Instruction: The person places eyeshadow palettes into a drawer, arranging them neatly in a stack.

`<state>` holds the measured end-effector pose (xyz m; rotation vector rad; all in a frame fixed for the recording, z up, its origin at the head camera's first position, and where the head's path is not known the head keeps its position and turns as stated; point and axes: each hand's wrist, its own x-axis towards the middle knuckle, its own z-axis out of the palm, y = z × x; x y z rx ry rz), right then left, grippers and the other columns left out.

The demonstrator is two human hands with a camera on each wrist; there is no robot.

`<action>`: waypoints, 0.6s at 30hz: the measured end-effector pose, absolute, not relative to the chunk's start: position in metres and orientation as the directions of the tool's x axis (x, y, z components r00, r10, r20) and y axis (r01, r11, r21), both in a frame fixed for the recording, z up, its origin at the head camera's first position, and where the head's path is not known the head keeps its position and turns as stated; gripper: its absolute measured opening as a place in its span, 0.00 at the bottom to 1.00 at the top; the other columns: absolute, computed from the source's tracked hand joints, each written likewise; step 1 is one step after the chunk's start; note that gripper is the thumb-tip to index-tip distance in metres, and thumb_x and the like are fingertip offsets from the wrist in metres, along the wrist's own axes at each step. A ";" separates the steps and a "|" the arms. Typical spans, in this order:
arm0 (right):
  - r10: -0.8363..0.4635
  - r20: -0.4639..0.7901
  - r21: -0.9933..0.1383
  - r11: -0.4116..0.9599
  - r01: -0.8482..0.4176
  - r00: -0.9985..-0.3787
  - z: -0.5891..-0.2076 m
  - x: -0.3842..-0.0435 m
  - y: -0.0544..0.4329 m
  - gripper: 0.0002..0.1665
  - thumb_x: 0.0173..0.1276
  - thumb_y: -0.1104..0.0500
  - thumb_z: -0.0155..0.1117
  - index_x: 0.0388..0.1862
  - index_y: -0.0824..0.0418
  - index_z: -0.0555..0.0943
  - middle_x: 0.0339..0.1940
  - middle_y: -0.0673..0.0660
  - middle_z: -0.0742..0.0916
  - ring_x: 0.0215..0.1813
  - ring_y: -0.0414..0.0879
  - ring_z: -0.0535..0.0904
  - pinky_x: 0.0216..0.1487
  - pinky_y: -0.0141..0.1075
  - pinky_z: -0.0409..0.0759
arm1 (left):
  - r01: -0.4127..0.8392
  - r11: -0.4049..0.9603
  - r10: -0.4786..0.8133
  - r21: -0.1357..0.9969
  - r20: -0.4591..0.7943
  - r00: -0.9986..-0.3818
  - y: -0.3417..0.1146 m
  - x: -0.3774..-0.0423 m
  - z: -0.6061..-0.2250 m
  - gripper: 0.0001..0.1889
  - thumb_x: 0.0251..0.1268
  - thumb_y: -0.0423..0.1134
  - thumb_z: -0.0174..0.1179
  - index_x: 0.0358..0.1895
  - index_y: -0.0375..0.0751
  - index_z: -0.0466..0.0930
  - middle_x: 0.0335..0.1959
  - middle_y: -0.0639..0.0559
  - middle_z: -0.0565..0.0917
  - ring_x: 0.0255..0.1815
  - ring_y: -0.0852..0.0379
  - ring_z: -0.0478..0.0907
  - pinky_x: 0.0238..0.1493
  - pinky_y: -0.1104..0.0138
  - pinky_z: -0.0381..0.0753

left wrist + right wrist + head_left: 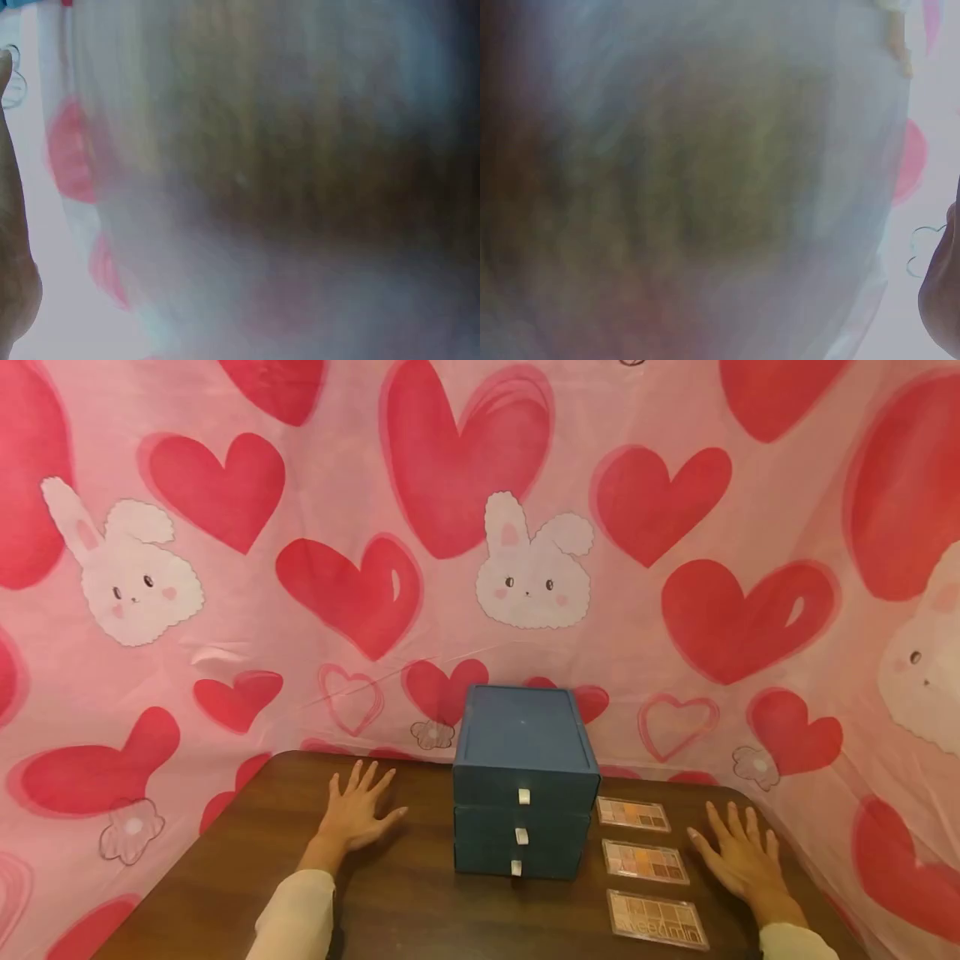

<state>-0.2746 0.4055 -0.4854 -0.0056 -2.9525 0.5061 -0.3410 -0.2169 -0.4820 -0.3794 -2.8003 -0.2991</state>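
The left hand (357, 814) at lower left and the right hand (740, 853) at lower right rest flat on the brown tabletop (405, 910), fingers spread and free. Between them, low and just right of the middle, stands a blue box (521, 731) with three closed drawers (487, 837). Three color palettes (645, 862) lie in a line beside it, near the right hand. Behind hangs a pink heart-and-bunny cloth (330, 493).

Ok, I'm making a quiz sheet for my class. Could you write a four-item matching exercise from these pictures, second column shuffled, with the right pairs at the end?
1. Drawer unit
2. Three palettes
3. Left hand
4. Tabletop

A. Lined up between the drawer unit and the right hand
B. Dark brown
C. Blue, with three pale tabs
D. Spread open, holding nothing

Pairs: 1-C, 2-A, 3-D, 4-B
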 end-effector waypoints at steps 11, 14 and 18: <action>0.017 0.231 -0.380 0.922 -0.074 -0.973 -0.460 -0.268 0.382 0.49 0.80 0.34 0.38 0.84 0.63 0.41 0.80 0.81 0.48 0.80 0.80 0.32 0.69 0.79 0.38 | 0.346 0.910 0.234 0.230 0.403 -0.884 -0.197 -0.337 -0.455 0.41 0.65 0.67 0.54 0.77 0.49 0.67 0.78 0.38 0.67 0.81 0.32 0.56 0.75 0.27 0.42; 0.016 0.249 -0.369 0.926 -0.079 -0.968 -0.452 -0.261 0.376 0.49 0.80 0.35 0.39 0.84 0.64 0.42 0.80 0.81 0.51 0.80 0.81 0.37 0.69 0.79 0.40 | 0.372 0.893 0.243 0.252 0.427 -0.871 -0.193 -0.334 -0.446 0.40 0.64 0.65 0.55 0.76 0.48 0.67 0.78 0.38 0.67 0.81 0.32 0.57 0.75 0.28 0.43; 0.008 0.268 -0.357 0.930 -0.092 -0.963 -0.444 -0.250 0.370 0.48 0.80 0.36 0.40 0.84 0.65 0.44 0.78 0.81 0.58 0.76 0.83 0.50 0.68 0.78 0.48 | 0.412 0.869 0.252 0.275 0.469 -0.846 -0.186 -0.331 -0.434 0.40 0.65 0.64 0.55 0.77 0.49 0.67 0.77 0.37 0.68 0.80 0.33 0.59 0.76 0.30 0.47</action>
